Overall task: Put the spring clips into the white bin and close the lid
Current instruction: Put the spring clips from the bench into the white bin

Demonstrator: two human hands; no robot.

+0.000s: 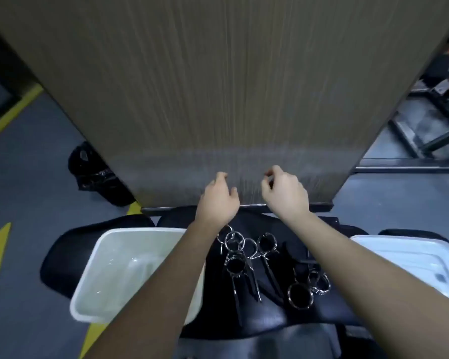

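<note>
The chrome wire spring clips (240,257) lie loose on a black padded seat (278,314), none of them yet in the bin. One cluster is overlapped and crossed near the middle, and a smaller cluster (307,288) lies to its right. The open white plastic bin (99,265) stands just left of the clips and appears to hold none. Its white lid (410,252) lies apart on the right, partly out of view. Both hands are raised beyond the clips, over the near edge of a brown wood-grain tabletop (218,86), and touch none of them. The left hand (219,200) has loosely curled fingers and holds nothing that I can see. The right hand (285,195) has thumb and forefinger drawn near each other with nothing visible between them. The likeliest trouble is the tangle: the rings and long legs look interlocked, so lifting one clip could drag a neighbour, which might drop off partway to the bin. The padding seems soft and slightly sloped, so a nudged clip could slide toward the edge and fall to the grey floor (36,177). The left forearm crosses over the bin's near corner, and a careless sweep could tip or shift it. A long leg left over the rim would probably keep the lid from seating.
</note>
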